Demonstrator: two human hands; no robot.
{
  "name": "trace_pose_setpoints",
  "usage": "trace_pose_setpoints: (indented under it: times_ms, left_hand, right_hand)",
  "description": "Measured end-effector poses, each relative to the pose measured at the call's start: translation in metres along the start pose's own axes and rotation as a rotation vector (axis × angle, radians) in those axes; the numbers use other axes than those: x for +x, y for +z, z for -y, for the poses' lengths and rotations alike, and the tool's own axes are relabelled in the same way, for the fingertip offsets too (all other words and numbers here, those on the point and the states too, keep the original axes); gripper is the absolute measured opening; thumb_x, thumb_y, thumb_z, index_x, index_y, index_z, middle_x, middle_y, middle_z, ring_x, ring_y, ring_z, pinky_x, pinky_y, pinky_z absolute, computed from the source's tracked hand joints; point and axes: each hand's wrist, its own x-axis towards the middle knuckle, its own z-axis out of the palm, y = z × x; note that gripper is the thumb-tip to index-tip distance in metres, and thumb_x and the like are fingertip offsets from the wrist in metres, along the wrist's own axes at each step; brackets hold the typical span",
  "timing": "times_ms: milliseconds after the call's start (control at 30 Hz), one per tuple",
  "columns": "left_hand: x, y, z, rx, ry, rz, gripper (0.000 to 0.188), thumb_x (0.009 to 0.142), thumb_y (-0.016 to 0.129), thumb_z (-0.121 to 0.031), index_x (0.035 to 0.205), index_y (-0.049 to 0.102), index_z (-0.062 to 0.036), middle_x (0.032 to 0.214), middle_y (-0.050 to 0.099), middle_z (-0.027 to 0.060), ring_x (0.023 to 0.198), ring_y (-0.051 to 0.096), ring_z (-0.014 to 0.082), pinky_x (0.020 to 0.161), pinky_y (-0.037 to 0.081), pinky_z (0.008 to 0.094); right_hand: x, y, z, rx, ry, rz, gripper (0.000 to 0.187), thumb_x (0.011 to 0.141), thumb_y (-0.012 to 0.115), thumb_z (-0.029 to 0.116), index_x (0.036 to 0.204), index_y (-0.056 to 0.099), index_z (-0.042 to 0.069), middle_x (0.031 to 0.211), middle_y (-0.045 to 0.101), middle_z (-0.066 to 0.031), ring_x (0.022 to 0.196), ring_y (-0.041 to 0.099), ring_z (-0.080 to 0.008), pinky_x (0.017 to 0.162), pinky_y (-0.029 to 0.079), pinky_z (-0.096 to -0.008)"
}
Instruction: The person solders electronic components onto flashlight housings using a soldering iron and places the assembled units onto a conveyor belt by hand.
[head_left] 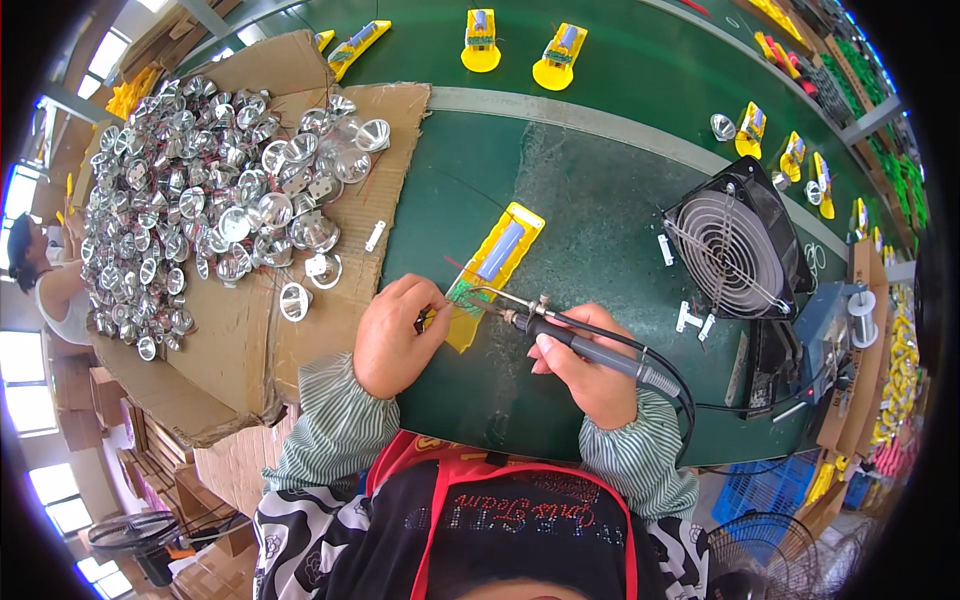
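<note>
scuffed tabletop; right grip wraps soldering iron; left grip bunched at yellow casing, hold unclear

The yellow housing looks smooth plastic, the reflector cups mirror-glossy, the cardboard matt, the sleeves cloth

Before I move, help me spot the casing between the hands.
On the green bench, right of the cardboard, a yellow casing holding a blue cylinder lies by the left hand. Unlike other casings, it has the soldering iron at its board.
</note>
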Motion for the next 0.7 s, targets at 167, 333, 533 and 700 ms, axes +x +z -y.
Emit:
trace_pose_setpoints:
  times_ms: [167, 333, 533, 700]
  left_hand:
    - [-0.001, 0.000, 0.000, 0.007, -0.007, 0.000, 0.009, 0.077, 0.063, -0.005, 0.079, 0.056, 0.0005, 0.084, 0.059, 0.0117, 0.074, 0.059, 0.0269, 0.065, 0.047, 0.0338]
    - [-0.001, 0.000, -0.001, 0.007, 0.000, -0.009, 0.008, 0.077, 0.062, -0.005, 0.078, 0.057, 0.0005, 0.083, 0.059, 0.0117, 0.073, 0.059, 0.0272, 0.064, 0.047, 0.0337]
    - [-0.010, -0.008, -0.020, 0.278, 0.133, 0.077, 0.026, 0.075, 0.071, -0.016, 0.092, 0.057, -0.0014, 0.093, 0.058, 0.0113, 0.085, 0.058, 0.0293, 0.073, 0.046, 0.0386]
    - [-0.012, 0.004, -0.023, 0.336, 0.178, 0.072, 0.036, 0.074, 0.073, -0.021, 0.100, 0.056, -0.0020, 0.103, 0.055, 0.0143, 0.090, 0.057, 0.0314, 0.078, 0.046, 0.0402]
  right_hand:
    - [-0.004, -0.001, 0.003, 0.031, -0.024, -0.015, 0.016, 0.080, 0.063, -0.002, 0.093, 0.054, -0.005, 0.077, 0.066, -0.0121, 0.064, 0.064, -0.0133, 0.059, 0.053, -0.0254]
    - [-0.009, -0.009, 0.013, 0.053, -0.032, -0.052, 0.016, 0.082, 0.063, -0.001, 0.095, 0.054, -0.006, 0.078, 0.066, -0.0134, 0.065, 0.064, -0.0139, 0.059, 0.054, -0.0257]
    - [-0.019, -0.025, 0.015, -0.030, -0.067, -0.089, 0.017, 0.083, 0.063, -0.001, 0.096, 0.053, -0.006, 0.078, 0.065, -0.0138, 0.067, 0.064, -0.0147, 0.060, 0.055, -0.0265]
    - [-0.026, -0.037, 0.013, -0.034, -0.109, -0.165, 0.016, 0.082, 0.063, -0.002, 0.095, 0.054, -0.006, 0.078, 0.065, -0.0138, 0.067, 0.065, -0.0153, 0.059, 0.055, -0.0275]
